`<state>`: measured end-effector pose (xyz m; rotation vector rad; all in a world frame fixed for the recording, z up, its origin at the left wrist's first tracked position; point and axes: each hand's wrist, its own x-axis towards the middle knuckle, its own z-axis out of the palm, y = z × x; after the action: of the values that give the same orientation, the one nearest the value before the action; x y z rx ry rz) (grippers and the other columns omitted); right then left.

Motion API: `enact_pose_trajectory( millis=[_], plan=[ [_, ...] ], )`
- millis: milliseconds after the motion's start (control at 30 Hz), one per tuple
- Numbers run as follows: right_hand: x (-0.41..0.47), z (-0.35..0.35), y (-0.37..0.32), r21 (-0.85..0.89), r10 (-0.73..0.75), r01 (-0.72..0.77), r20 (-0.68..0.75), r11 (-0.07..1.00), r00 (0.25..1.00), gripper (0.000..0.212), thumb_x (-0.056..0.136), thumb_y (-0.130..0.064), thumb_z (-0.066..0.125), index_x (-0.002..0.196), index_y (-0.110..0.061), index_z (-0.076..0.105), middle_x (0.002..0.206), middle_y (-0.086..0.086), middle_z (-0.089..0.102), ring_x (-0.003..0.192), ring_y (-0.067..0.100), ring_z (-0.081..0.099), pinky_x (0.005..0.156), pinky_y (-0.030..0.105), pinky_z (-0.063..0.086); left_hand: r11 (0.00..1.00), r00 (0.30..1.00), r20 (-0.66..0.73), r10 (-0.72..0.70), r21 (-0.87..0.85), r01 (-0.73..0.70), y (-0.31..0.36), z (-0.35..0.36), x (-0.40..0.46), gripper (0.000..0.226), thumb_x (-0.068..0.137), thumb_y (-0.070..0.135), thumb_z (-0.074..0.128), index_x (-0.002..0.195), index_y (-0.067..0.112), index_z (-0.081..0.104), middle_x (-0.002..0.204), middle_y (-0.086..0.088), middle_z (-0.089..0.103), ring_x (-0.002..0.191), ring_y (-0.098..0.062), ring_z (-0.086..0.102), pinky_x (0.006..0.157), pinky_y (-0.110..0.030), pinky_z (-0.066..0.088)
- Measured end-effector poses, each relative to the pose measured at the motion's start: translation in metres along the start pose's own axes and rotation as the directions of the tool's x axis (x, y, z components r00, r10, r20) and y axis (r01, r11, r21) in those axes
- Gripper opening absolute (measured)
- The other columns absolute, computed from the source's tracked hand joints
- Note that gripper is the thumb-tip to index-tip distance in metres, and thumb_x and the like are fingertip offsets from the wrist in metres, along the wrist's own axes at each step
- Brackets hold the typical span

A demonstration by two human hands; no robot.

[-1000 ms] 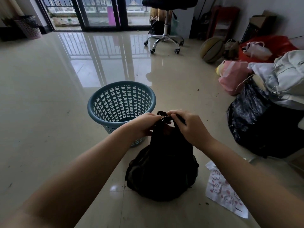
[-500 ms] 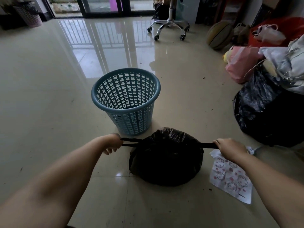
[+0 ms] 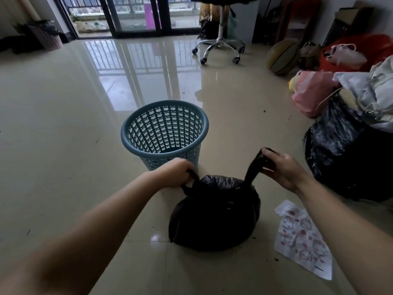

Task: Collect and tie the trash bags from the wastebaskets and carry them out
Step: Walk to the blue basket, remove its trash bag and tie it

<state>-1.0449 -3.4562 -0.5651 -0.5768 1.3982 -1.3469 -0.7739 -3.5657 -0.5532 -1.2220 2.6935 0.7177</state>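
Glossy beige tile floor (image 3: 63, 128), glass balcony doors (image 3: 136, 15), swivel chair (image 3: 220, 45)

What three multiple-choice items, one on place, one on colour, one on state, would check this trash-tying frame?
1. Where does the blue wastebasket stand relative to the black trash bag?
A. Just beyond it on the floor
B. On top of it
C. Against the glass doors

2. What colour is the bag being tied?
A. White
B. Black
C. Pink

3. What are the hands doing?
A. Both hang idle
B. Only one touches the bag
C. Each grips one bag ear

Answers: 1 A, the basket sits on the tiled floor directly past the bag. 2 B, the plastic is dark and glossy. 3 C, the left hand holds the left ear low, and the right hand holds the right ear raised.
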Motion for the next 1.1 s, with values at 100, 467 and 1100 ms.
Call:
enact_pose_trajectory(
  millis=[100, 467, 1100],
  plan=[
    [-0.003, 0.032, -0.014, -0.131, -0.117, 0.127, 0.083, 0.983, 0.99, 0.018, 0.094, -0.013, 0.048, 0.08, -0.017, 0.059, 0.069, -0.002, 0.067, 0.071, 0.011, 0.062, 0.065, 0.024, 0.054, 0.974, 0.975, -0.061, 0.213, -0.064, -0.217, 0.051, -0.013, 0.004, 0.024, 0.082, 0.004, 0.05, 0.092, 0.012, 0.071, 0.083, -0.001, 0.069, 0.073, -0.019, 0.062, 0.075, -0.025, 0.052],
    [-0.032, 0.073, -0.035, -0.522, 0.098, 0.182, 0.463, 0.834, 0.881, 0.038, 0.083, -0.023, 0.065, 0.116, -0.015, 0.047, 0.089, 0.006, 0.066, 0.066, 0.007, 0.066, 0.059, 0.017, 0.05, 0.853, 0.981, -0.045, 0.191, -0.487, -0.189, 0.063, -0.006, 0.005, 0.053, 0.087, 0.018, 0.063, 0.135, 0.016, 0.041, 0.102, -0.006, 0.063, 0.094, -0.018, 0.064, 0.087, -0.03, 0.054],
    [0.001, 0.031, 0.06, -0.894, 0.03, 0.381, 0.398, 0.236, 0.917, 0.011, 0.096, -0.019, 0.047, 0.087, -0.018, 0.052, 0.091, 0.008, 0.061, 0.083, 0.02, 0.052, 0.06, 0.02, 0.028, 0.961, 0.98, 0.183, 0.08, -0.275, -0.027, 0.022, 0.057, 0.029, 0.027, 0.091, 0.032, 0.057, 0.081, 0.008, 0.061, 0.066, 0.004, 0.049, 0.057, -0.008, 0.044, 0.053, -0.019, 0.035]
  ],
)
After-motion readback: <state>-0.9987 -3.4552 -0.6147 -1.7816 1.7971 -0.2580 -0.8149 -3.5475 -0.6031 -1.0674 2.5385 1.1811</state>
